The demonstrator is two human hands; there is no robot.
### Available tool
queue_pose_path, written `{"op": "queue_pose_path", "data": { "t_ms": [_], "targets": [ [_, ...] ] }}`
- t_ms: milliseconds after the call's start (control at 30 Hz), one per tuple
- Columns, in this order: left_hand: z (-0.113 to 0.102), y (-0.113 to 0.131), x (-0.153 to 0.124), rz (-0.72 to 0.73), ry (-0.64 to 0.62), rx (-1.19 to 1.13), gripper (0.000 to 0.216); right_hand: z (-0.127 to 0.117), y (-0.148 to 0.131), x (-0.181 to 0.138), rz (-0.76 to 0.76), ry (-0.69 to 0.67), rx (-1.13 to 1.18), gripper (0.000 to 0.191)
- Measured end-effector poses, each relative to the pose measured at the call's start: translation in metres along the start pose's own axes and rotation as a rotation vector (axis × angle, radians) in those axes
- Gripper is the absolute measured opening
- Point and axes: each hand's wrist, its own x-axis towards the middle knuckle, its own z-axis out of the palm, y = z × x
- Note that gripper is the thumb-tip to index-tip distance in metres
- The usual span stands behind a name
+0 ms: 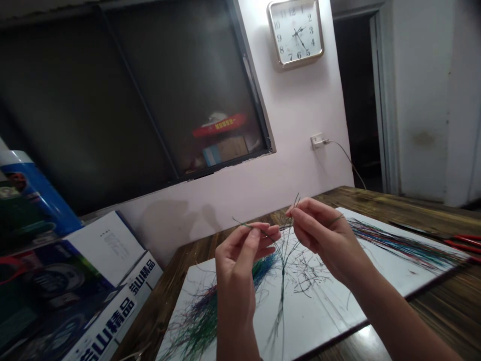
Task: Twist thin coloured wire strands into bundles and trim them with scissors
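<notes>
A bundle of thin green wires [283,273] hangs upright between my hands, twisted together at its middle, with strands fanning out above and below. My left hand [240,255] is closed in a pinch on one strand, whose tip sticks out to the left. On the other side, my right hand [323,230] pinches upper strands of the same bundle, and their ends poke up past the fingertips. Under the hands lies a white board [326,311]. Short dark wire snippets [310,276] are scattered over it.
Loose green and blue wires [201,313] are heaped at the board's left. Straight coloured wires [402,243] lie along its right, near red-handled pliers or cutters [466,243]. Boxes [108,250] and a blue container [41,193] stand left of the wooden table [443,313].
</notes>
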Motion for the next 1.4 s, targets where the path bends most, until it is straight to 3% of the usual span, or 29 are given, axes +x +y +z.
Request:
{"op": "queue_pose_path", "data": {
  "t_ms": [200, 367, 933, 1067, 1400],
  "targets": [
    [-0.015, -0.002, 0.009, 0.005, 0.003, -0.136, 0.009, -0.007, -0.005, 0.002, -0.029, 0.050, -0.034, 0.017],
    [-0.015, 0.000, 0.009, -0.011, -0.006, -0.143, 0.010, -0.008, -0.005, 0.003, -0.051, 0.097, -0.080, 0.019],
    [0.000, -0.018, 0.010, -0.098, -0.265, 0.189, 0.012, -0.005, -0.005, 0.003, -0.047, 0.008, -0.273, 0.013],
    [0.003, -0.018, 0.010, -0.182, -0.260, 0.152, 0.019, -0.006, -0.006, 0.003, -0.041, 0.000, -0.245, 0.014],
    [0.003, -0.016, 0.008, -0.108, -0.151, 0.181, 0.019, -0.010, -0.003, 0.003, -0.045, 0.022, -0.132, 0.010]
  ]
}}
